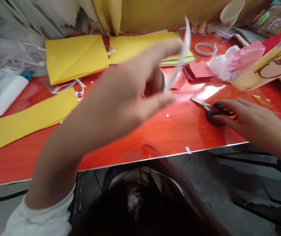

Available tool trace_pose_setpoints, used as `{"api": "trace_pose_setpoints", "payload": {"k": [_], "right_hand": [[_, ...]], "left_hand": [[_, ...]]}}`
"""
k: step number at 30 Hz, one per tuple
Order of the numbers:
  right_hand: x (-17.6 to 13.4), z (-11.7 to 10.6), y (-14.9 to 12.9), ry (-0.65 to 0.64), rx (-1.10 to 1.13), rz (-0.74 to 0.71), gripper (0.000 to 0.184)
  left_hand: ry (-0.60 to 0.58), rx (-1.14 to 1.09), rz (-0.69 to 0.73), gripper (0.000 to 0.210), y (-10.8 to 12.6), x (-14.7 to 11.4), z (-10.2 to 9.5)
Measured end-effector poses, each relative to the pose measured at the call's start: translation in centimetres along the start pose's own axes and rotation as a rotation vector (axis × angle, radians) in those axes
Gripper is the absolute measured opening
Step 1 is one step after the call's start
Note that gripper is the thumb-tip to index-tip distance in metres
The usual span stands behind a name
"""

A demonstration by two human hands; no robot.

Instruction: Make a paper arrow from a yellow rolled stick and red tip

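Observation:
My left hand point(133, 88) is raised over the table and smeared by motion. It pinches a thin, curved white strip point(179, 62) that stands up from its fingers; whether this is paper or tape I cannot tell. To the right, my right hand point(246, 114) has its fingers on the black handles of a small pair of scissors point(205, 105). The scissors lie low over the red tabletop, their blades pointing left and slightly apart. Beyond them is a pile of dark red paper pieces point(200, 71).
Stacks of yellow paper point(76, 57) line the back and left of the red table point(140, 141). A tape roll point(205, 49), crumpled pink-and-white plastic point(236, 62), a printed cylinder point(270, 68) and a white cup point(232, 13) stand or lie at the back right.

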State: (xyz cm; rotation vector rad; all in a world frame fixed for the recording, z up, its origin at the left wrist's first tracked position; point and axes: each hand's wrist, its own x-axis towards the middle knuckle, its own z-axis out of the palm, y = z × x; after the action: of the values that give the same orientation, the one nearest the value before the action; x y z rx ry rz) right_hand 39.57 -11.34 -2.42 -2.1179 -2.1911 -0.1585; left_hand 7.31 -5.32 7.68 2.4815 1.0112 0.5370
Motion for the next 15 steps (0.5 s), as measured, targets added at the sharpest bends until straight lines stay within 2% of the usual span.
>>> {"api": "trace_pose_setpoints", "payload": {"k": [1,3,4,5,6,7,8,11,13,15], "right_hand": [[0.0,0.1,-1.1,0.027,-0.022,0.006,0.040],[-0.8,0.3,-3.2,0.197,-0.031,0.043,0.038],[-1.5,0.4,-4.1,0.288,0.002,0.034,0.038],[-2.3,0.5,-5.0,0.293,0.096,-0.056,0.036],[-3.2,0.7,-5.6,0.231,0.213,-0.171,0.033],[-4.0,0.9,-6.2,0.153,0.304,-0.260,0.032],[-4.8,1.1,-6.6,0.118,0.358,-0.319,0.033],[-6.5,1.7,-7.1,0.048,0.461,-0.374,0.042],[-7.1,2.1,-7.1,0.062,0.482,-0.400,0.048],[-7.2,2.5,-7.1,0.118,0.466,-0.415,0.052]], "left_hand": [[0.081,0.153,0.012,0.051,-0.9,1.2,-0.3],[0.132,0.426,-0.062,0.055,-3.5,3.3,-0.2],[0.108,0.518,-0.095,0.060,-5.0,4.1,0.2],[0.046,0.571,-0.113,0.059,-6.5,4.7,0.8],[-0.023,0.602,-0.098,0.056,-7.9,5.1,1.3],[-0.092,0.609,-0.062,0.054,-9.1,5.3,1.8],[-0.109,0.607,-0.056,0.051,-10.1,5.4,2.2],[-0.066,0.508,-0.016,0.047,-11.3,4.9,2.4],[-0.038,0.432,0.000,0.041,-11.1,4.1,1.7],[-0.082,0.370,0.010,0.032,-10.6,2.8,0.8]]}}
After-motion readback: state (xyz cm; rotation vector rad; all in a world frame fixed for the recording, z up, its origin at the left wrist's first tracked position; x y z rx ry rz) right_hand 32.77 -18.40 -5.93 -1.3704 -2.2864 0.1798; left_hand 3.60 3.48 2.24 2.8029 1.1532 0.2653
